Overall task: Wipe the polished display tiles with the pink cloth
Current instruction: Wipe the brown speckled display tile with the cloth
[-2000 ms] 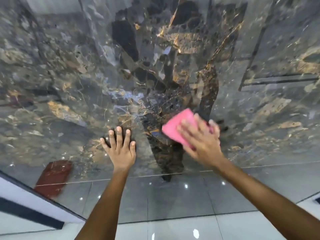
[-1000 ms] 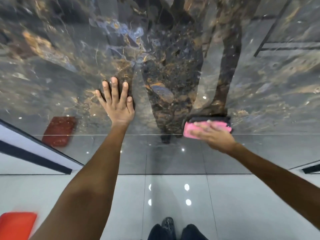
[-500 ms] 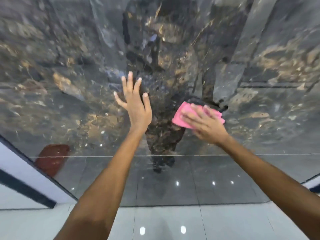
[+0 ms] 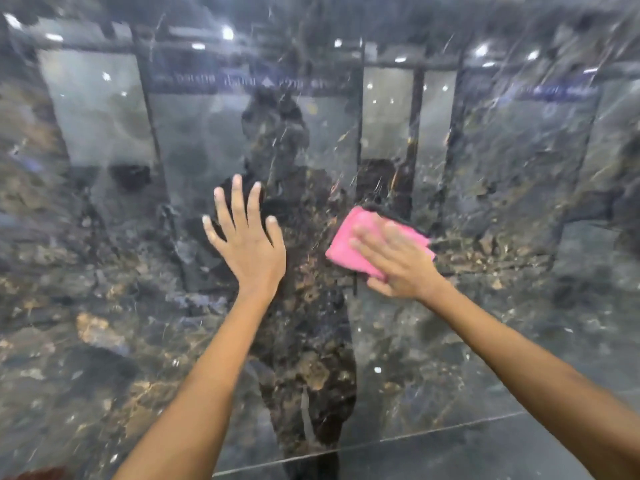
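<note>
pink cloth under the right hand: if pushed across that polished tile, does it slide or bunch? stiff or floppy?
Probably slides easily: the tile is glossy enough to mirror the room. The pink cloth looks soft and folded, so likely floppy and light once lifted. The right hand lies flat over it with straight fingers, which should limit bunching.

Glossy marbled tile [image 4: 485,202] (soft pink cloth [image 4: 346,244])
</note>
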`<state>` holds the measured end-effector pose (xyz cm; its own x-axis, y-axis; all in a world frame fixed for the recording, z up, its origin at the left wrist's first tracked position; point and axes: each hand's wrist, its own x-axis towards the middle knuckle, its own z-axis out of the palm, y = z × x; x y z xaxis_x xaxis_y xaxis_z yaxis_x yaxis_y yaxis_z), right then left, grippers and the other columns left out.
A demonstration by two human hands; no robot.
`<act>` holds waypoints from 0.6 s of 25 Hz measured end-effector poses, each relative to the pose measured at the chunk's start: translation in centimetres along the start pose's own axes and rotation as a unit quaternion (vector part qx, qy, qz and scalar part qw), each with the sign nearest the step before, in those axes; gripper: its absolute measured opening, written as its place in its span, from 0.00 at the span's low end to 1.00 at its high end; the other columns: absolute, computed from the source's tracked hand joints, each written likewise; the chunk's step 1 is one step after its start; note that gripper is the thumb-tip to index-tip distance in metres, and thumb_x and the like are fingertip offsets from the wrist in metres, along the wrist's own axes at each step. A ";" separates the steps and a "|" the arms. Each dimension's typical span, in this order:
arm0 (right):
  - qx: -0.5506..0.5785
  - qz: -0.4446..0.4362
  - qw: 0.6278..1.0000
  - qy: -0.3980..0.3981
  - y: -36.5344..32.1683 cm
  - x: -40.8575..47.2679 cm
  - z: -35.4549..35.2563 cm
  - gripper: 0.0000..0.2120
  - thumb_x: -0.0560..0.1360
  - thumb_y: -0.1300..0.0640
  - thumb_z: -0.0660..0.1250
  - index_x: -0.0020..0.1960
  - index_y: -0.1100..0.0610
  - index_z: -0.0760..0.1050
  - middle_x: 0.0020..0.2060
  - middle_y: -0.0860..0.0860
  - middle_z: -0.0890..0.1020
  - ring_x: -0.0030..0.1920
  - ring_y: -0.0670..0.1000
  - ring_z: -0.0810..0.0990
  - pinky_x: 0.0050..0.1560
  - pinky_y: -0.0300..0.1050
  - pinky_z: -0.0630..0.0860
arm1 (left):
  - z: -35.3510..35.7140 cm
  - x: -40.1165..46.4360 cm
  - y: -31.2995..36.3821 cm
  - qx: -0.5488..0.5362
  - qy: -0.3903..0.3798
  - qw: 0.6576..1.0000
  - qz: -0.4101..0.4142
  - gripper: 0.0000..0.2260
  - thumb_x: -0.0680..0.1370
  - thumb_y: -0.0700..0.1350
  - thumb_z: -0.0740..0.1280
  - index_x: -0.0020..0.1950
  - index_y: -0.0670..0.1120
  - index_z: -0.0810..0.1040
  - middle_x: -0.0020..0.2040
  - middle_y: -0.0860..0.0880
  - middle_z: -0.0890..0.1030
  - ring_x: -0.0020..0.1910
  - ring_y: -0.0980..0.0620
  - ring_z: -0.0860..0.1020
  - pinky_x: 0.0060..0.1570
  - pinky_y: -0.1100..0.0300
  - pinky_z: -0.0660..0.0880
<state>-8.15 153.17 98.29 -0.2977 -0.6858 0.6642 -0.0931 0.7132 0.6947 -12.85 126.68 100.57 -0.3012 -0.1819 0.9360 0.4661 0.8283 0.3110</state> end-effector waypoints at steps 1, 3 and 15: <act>-0.002 0.141 0.989 0.037 2.9 0.2 -0.4 0.42 0.68 0.52 0.65 0.78 0.59 0.52 0.77 0.58 0.51 0.77 0.61 0.49 0.75 0.57 0.48 | -0.3 0.7 1.1 -0.021 0.001 1.000 -0.020 0.25 0.78 0.46 0.60 0.76 0.49 0.64 0.79 0.48 0.58 0.78 0.44 0.52 0.73 0.38 0.47; 0.010 0.485 0.867 0.111 8.9 2.1 -2.2 0.41 0.67 0.54 0.64 0.77 0.62 0.56 0.76 0.61 0.55 0.76 0.64 0.51 0.74 0.57 0.48 | -0.8 3.1 3.8 -0.059 0.015 0.998 -0.013 0.26 0.76 0.45 0.60 0.75 0.47 0.63 0.79 0.48 0.56 0.79 0.45 0.50 0.73 0.41 0.43; 0.092 0.536 0.815 0.199 19.5 5.9 -6.1 0.34 0.73 0.55 0.63 0.77 0.56 0.59 0.74 0.59 0.63 0.70 0.60 0.66 0.67 0.42 0.60 | 2.1 8.5 7.2 0.039 0.038 0.997 0.048 0.24 0.83 0.50 0.50 0.80 0.49 0.54 0.80 0.49 0.51 0.79 0.45 0.47 0.75 0.43 0.44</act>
<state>-5.89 162.10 117.45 0.0258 0.3800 0.9246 -0.1344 0.9178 -0.3735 -13.74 132.23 110.41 -0.1922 -0.1366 0.9718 0.4222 0.8824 0.2075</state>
